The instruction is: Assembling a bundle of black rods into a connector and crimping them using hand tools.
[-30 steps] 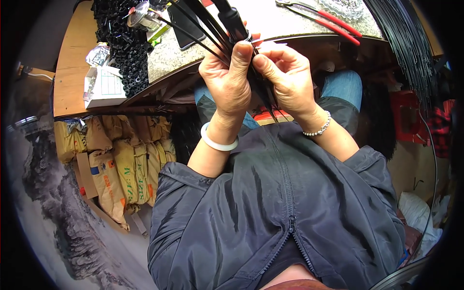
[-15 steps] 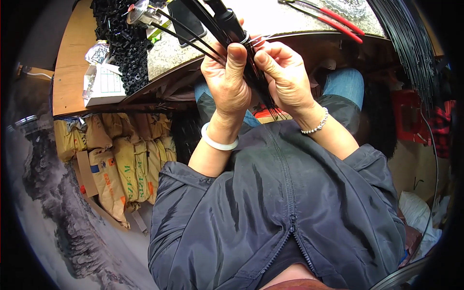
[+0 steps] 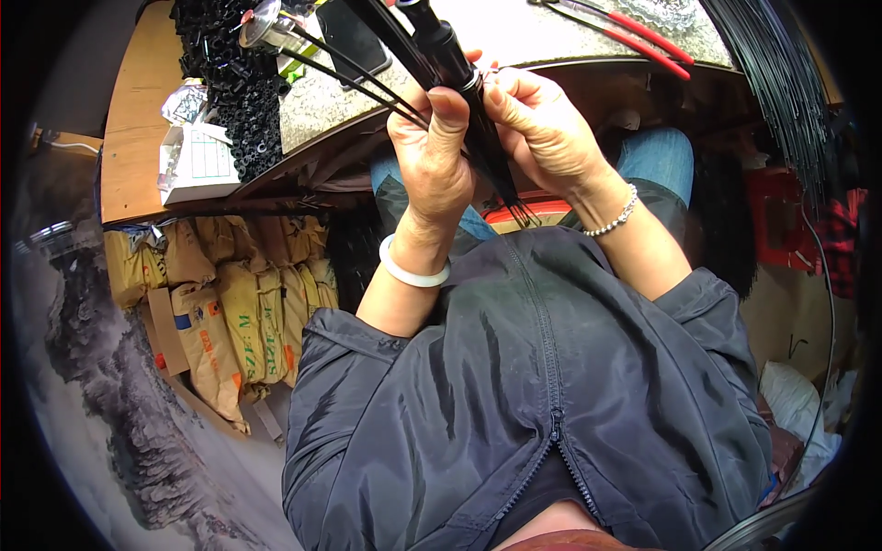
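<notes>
Two hands work one black rod assembly [image 3: 439, 48], held in the air at the near edge of the tabletop [image 3: 308, 124]. Its upper part overlaps the tabletop in view; its lower rod ends [image 3: 520, 213] point toward the wearer's lap.

Left hand [image 3: 430, 151]: wrapped around the bundle from the left, thumb lying along the near face. Right hand [image 3: 542, 119]: thumb and fingertips pinched together beside the pale ring [image 3: 469, 81], apparently on a thin strand [image 3: 488, 71] too small to identify.

Handling characteristics (judged): low weight, with length making the upper end tip readily. The central tube [image 3: 434, 37] appears rigid and smooth, so a loose grip is liable to slide or rotate. The slender side rods [image 3: 358, 81] appear springy and prone to splay or bend under side load. The strand likely requires fingertip control.

Grip points: take the main hold around the gathered rods just below the ring, where the left hand sits. Avoid lifting by a single side rod. Keep the rod ends clear of the jacket [image 3: 542, 303]. The red-handled pliers [image 3: 638, 41] lie on the tabletop, well apart from both hands.
</notes>
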Tool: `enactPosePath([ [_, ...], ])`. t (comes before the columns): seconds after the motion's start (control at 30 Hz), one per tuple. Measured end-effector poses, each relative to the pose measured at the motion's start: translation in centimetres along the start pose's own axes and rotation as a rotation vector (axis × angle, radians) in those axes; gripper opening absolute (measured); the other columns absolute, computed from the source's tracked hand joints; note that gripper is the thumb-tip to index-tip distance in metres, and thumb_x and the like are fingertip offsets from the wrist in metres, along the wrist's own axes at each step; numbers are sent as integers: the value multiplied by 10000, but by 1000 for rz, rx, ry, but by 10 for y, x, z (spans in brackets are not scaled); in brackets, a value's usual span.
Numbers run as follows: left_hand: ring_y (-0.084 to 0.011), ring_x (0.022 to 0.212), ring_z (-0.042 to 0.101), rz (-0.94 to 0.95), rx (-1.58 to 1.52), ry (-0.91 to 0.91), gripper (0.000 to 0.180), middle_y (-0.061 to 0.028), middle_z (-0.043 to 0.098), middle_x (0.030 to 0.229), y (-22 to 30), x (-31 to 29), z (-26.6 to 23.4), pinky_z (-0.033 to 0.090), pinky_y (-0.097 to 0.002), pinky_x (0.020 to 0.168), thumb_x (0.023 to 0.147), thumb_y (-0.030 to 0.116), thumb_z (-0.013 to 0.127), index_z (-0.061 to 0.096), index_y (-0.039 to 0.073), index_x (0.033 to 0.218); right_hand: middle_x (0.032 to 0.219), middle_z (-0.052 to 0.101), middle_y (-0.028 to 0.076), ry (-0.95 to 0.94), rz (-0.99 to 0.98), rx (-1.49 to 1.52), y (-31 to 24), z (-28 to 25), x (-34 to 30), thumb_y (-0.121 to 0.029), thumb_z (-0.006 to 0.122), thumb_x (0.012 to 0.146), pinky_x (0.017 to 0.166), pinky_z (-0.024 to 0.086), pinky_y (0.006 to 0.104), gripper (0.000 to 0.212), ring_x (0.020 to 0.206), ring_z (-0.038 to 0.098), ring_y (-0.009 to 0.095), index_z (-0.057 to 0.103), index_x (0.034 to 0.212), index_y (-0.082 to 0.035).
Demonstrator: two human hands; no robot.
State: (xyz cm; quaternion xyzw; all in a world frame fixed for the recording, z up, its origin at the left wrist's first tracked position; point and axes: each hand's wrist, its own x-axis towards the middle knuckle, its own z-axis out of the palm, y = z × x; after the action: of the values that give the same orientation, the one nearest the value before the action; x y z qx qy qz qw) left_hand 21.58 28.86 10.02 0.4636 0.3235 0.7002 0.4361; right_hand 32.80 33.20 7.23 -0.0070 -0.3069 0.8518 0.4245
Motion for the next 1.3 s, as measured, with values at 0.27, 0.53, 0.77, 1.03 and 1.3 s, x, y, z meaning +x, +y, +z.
enactPosePath([
  [0.27,-155,677,599,-81,-446,-53,657,-77,589,773,4,20,0,515,-267,643,870,450,584,428,-67,1243,978,574,30,228,-312,-478,42,11,-13,-334,816,690,855,448,258,540,945,546,100,543,1034,-18],
  [0.53,-86,556,512,-161,91,-198,283,-14,524,680,28,11,2,429,-210,529,870,64,608,565,-99,1096,823,625,64,162,-182,-1072,33,8,-31,-127,753,750,696,476,265,346,746,578,115,575,1022,-8],
  [0.77,1,515,449,-117,232,76,147,31,552,597,34,6,14,356,-180,461,880,18,572,660,-45,979,1078,538,115,208,-631,-1355,-9,11,-19,-534,781,585,789,453,320,857,946,513,213,513,1211,-13],
  [1.03,-75,698,550,108,389,57,137,-39,636,789,21,-4,20,452,-231,610,865,28,580,636,-48,964,1063,609,100,97,-752,-1748,-43,67,-10,-309,748,736,873,355,322,369,979,489,218,645,976,-48],
  [1.3,2,528,457,-6,293,168,171,56,512,591,33,3,26,343,-175,468,881,8,546,649,-60,999,847,627,52,140,-768,-1692,-36,66,-16,-32,696,757,749,372,300,90,806,510,182,649,827,-64],
])
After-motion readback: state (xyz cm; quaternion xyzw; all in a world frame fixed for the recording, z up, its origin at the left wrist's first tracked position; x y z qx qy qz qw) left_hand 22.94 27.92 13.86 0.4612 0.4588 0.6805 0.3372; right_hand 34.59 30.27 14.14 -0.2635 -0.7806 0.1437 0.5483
